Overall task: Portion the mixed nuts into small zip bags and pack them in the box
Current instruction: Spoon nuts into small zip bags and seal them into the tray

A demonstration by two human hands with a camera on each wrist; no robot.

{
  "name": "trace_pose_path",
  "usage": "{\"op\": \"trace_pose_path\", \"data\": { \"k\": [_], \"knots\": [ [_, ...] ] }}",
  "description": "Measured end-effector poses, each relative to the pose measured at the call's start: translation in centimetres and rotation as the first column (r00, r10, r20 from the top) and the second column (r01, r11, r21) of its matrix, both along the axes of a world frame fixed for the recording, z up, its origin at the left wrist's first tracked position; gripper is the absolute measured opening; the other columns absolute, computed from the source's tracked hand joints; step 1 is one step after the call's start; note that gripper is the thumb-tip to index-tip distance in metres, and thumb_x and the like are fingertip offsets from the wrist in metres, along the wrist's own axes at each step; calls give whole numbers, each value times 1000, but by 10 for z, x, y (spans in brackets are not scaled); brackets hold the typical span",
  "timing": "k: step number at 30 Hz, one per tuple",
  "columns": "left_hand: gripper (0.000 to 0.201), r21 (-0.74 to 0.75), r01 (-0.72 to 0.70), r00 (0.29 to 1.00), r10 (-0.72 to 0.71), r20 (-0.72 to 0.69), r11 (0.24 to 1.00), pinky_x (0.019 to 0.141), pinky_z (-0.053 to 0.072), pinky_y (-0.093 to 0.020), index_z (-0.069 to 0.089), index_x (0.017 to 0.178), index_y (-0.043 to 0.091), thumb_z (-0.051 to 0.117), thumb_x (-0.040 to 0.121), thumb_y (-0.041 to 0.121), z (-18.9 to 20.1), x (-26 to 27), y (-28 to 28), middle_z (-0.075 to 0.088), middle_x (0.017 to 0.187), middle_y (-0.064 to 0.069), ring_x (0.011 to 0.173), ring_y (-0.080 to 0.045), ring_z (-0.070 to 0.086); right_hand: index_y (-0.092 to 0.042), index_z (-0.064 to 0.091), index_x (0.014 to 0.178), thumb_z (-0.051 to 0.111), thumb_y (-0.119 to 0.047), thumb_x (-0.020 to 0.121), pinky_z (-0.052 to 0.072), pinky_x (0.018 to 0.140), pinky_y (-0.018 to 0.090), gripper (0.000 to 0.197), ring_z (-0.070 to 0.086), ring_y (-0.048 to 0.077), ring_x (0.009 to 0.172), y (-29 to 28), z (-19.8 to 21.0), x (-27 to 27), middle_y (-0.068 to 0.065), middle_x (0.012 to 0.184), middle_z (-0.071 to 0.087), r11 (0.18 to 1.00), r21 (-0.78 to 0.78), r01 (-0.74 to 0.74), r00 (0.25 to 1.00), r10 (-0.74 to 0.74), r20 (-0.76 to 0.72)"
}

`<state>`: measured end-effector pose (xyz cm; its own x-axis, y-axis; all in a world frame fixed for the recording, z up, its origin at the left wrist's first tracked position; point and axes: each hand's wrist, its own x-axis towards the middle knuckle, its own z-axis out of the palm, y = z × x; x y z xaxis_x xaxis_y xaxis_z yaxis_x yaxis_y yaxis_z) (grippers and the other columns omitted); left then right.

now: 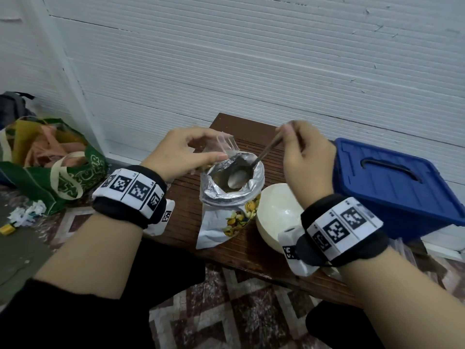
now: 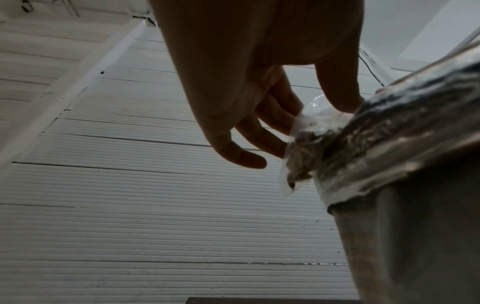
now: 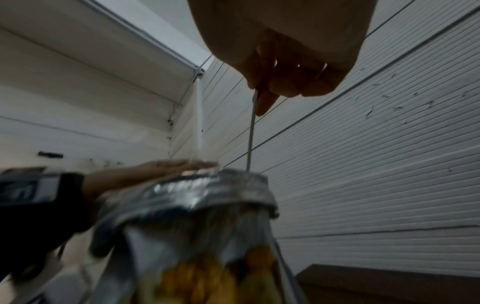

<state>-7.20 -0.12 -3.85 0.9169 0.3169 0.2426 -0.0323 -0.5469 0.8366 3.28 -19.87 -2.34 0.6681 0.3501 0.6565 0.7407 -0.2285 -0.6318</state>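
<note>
A metal spoon (image 1: 254, 159) is pinched by its handle between the thumb and curled fingers of the right hand (image 1: 305, 157); its bowl is lowered inside the open mouth of the foil nut pouch (image 1: 230, 197). The rim of a small clear zip bag (image 1: 226, 144) is pinched between thumb and fingertips of the left hand (image 1: 186, 152), with the little finger spread loose, and the bag is held against the pouch's rolled silver rim. The pouch is stood upright on a dark wooden bench (image 1: 254, 255), touching a white bowl (image 1: 276, 215); a blue lidded box (image 1: 392, 187) is set just beside the right hand.

A spill is judged the main risk: the zip bag's mouth looks narrow and limp, so nuts could be tipped past it onto the bench. The tall pouch could also be toppled if its wall is levered by the spoon, since it is barely steadied.

The whole layout, the spoon's pale bowl and a green shopping bag (image 1: 63, 167) on the floor are shown only from the head. Some brownish contents low in the zip bag are shown only by the left wrist view. The straight drop of the handle into the pouch is shown by the blurred right wrist view
</note>
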Motion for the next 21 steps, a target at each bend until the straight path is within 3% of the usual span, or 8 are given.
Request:
{"op": "trace_pose_path", "data": {
  "k": [2,3,6,10,13,16,21],
  "knots": [
    [40,-7,26,1000,-26,-3,1000,83,53,-17,69,110,32,78,71,33,0,-1,1,73,100,12,97,-2,65,-12,67,83,51,-21,96,44,63,30,23,52,11,60,4,-13,-4,-5,67,61,990,-140,-33,991,51,125],
    [40,-13,35,999,-35,-6,999,81,53,-14,69,109,32,78,70,33,0,-1,1,73,99,13,97,-1,65,-14,65,77,51,-22,95,43,63,34,24,51,17,59,6,-19,-6,-7,61,55,974,-223,-25,979,69,190],
    [39,-36,58,998,-58,-2,998,75,50,-10,70,107,31,78,68,32,1,-2,-1,72,95,19,94,3,65,-19,57,66,53,-23,92,28,65,31,27,39,17,60,9,-32,-12,-15,56,36,920,-391,7,951,115,288],
    [40,-26,81,997,-81,4,996,81,47,-8,69,106,33,76,67,37,-2,0,-1,72,98,17,96,2,65,-14,63,67,51,-28,89,20,69,29,29,40,16,72,11,-41,-14,-9,57,47,894,-444,-67,976,152,158],
    [39,-35,78,997,-77,10,996,83,50,-12,70,104,35,77,66,38,-3,0,-1,73,98,13,97,-2,66,-8,60,64,49,-26,90,19,69,28,33,38,17,71,12,-36,-12,-9,53,38,909,-408,-83,992,115,56],
    [40,-55,89,996,-89,1,994,84,54,-21,70,104,34,78,65,36,-4,0,-1,74,97,10,95,-12,68,-2,61,64,53,-20,91,24,69,29,33,41,20,69,12,-33,-14,-6,51,39,927,-368,-70,997,76,1],
    [44,-38,90,996,-90,-11,995,90,51,-17,72,109,24,80,67,32,-6,1,-2,74,100,6,97,-5,68,0,64,70,56,-16,94,23,68,27,30,42,20,72,11,-31,-16,-9,53,39,947,-320,-35,996,6,-93]
  ]
}}
